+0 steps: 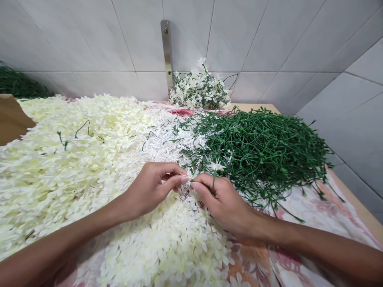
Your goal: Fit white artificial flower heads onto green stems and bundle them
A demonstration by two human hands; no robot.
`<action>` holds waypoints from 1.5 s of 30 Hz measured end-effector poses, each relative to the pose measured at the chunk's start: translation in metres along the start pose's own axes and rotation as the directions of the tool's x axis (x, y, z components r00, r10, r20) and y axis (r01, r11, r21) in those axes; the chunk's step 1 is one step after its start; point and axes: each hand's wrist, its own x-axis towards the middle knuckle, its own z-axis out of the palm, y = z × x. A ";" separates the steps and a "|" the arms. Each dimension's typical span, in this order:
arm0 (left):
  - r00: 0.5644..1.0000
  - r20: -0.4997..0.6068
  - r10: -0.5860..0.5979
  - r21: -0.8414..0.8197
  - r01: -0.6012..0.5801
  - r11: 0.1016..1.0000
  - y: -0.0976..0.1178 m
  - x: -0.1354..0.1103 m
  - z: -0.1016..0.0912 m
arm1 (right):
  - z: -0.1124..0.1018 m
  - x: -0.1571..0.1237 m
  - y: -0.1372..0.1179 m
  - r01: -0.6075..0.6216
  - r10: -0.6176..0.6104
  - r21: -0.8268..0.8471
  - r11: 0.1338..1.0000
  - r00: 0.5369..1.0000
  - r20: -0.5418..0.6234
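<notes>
My left hand [152, 189] pinches a small white artificial blossom [186, 175] between thumb and forefinger. My right hand [220, 203] grips a thin green plastic stem [213, 181], with a white flower [216, 166] at its tip. The fingertips of both hands nearly meet above a large heap of cream artificial blossoms [68, 167]. A mass of white stamen-like threads [167, 139] lies just beyond them. To the right, a dense pile of loose green stems [257, 151] sits close to my right hand. Assembled white-flowered sprays [200, 89] lie at the back.
A pink floral cloth [251, 263] covers the table, whose wooden edge [356, 203] runs along the right. White tiled walls [269, 44] stand behind and right, with a metal bracket [166, 52]. Brown cardboard [12, 119] and more green sprays [18, 83] lie at far left.
</notes>
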 end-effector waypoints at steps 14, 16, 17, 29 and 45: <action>0.959 -0.090 0.270 0.259 -0.239 0.936 -0.003 -0.002 0.002 | 0.003 -0.004 0.009 0.102 -0.098 0.017 0.995 0.981 -0.169; 0.937 -0.083 0.339 0.303 -0.300 0.904 -0.004 -0.001 0.002 | 0.002 -0.004 0.009 0.163 -0.171 -0.055 0.985 0.967 -0.190; 0.930 -0.070 0.361 0.311 -0.324 0.894 -0.005 -0.001 0.001 | 0.002 -0.004 0.009 0.192 -0.206 -0.088 0.978 0.959 -0.193; 0.930 0.039 0.364 0.320 -0.357 0.878 -0.020 0.001 0.006 | 0.000 0.003 0.021 0.353 -0.376 -0.155 0.923 0.913 -0.159; 0.958 0.065 0.281 0.257 -0.288 0.923 -0.034 0.000 0.017 | 0.004 0.006 0.040 0.408 -0.423 -0.140 0.902 0.900 -0.102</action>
